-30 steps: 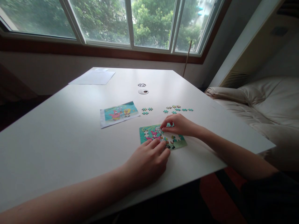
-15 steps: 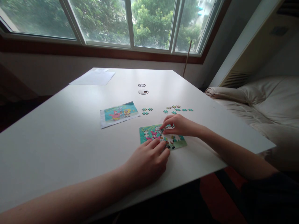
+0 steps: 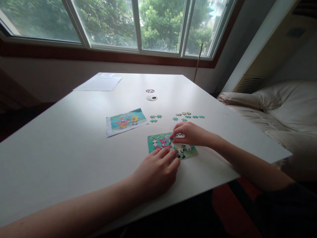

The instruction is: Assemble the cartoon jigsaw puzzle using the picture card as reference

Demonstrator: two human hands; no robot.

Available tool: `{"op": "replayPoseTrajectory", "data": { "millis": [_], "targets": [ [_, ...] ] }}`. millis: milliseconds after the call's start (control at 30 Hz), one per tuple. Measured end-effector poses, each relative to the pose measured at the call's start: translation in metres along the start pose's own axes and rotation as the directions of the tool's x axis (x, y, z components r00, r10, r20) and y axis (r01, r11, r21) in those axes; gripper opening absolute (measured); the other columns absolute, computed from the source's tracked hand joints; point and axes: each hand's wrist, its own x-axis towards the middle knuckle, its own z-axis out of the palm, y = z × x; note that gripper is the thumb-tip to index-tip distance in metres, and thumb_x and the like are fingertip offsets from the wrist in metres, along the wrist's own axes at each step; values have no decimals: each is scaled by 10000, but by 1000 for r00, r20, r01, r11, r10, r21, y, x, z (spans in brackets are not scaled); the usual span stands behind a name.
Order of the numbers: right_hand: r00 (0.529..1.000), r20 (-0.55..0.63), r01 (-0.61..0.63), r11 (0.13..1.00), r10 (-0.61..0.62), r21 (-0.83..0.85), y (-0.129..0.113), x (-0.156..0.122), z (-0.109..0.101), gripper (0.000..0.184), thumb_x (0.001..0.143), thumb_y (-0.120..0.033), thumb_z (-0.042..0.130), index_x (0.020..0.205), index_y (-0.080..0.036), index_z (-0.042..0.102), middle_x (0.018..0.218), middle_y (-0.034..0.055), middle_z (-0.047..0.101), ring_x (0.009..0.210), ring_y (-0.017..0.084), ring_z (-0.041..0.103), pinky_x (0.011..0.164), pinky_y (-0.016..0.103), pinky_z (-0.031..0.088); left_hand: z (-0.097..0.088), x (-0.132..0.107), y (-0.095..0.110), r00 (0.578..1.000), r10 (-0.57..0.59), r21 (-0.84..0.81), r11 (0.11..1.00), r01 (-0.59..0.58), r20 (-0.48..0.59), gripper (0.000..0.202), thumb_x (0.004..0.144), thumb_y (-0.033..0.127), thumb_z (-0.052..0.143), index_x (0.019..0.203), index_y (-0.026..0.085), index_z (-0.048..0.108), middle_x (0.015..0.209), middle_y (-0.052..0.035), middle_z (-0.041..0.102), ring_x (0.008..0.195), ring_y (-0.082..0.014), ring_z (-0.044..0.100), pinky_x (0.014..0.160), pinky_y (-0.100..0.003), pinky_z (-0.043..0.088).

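A partly filled jigsaw puzzle with cartoon figures lies flat near the table's front edge, with white gaps at its left, middle and right. My left hand rests over its near edge, fingers bent and tips pressed on it; the palm side is hidden. Above the puzzle's upper middle, my right hand has thumb and index finger close together in a pinch. Whatever sits between those fingertips is too small to make out. Just beyond lie loose puzzle pieces, several on the right and a small group of pieces on the left.
A printed picture sheet of the same cartoon figures lies left of the puzzle. Two round dark-and-white discs are on the white table farther back. White paper lies at the far left corner. A pale sofa stands to the right.
Both hands stay in nearly the same place. The pinch of my right hand over the puzzle has barely shifted; pieces and sheet have not visibly moved.
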Motion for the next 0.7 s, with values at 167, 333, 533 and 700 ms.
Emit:
{"op": "replayPoseTrajectory", "data": {
  "millis": [167, 333, 533, 700],
  "targets": [
    [1000, -11, -16, 999, 16, -43, 0, 0, 0, 161, 759, -297, 654, 864, -195, 722, 848, 51, 676, 772, 147, 597, 720, 253, 434, -1, 0, 1, 1000, -2, 0, 1000, 2, -3, 164, 861, 151, 432, 963, 145, 560, 1049, -119, 594, 998, -269, 526, 830, -418, 467],
    [1000, -6, -11, 997, 10, -80, -1, -1, 0, 155, 767, -303, 645, 852, -199, 724, 855, 49, 678, 760, 145, 598, 709, 255, 426, 1, 0, 0, 1000, -5, 0, 1000, 5, -17, 157, 858, 149, 438, 959, 148, 559, 1044, -120, 596, 997, -269, 532, 830, -419, 467],
    [1000, 13, -11, 994, 12, -104, -4, -1, -3, 163, 805, -281, 601, 881, -207, 725, 895, 50, 680, 760, 144, 602, 698, 254, 423, 1, -3, 2, 999, 43, 86, 995, -41, -23, 212, 867, 131, 417, 1018, 119, 565, 1092, -138, 596, 977, -287, 549, 782, -408, 486],
    [999, 25, -23, 996, 25, -85, -5, -2, -4, 192, 836, -270, 557, 909, -203, 722, 897, 56, 678, 765, 141, 605, 699, 252, 430, -5, -5, 9, 988, 157, 189, 970, -155, 4, 269, 886, 84, 366, 1063, 68, 568, 1056, -163, 614, 908, -272, 580, 717, -368, 504]
  ]
}}
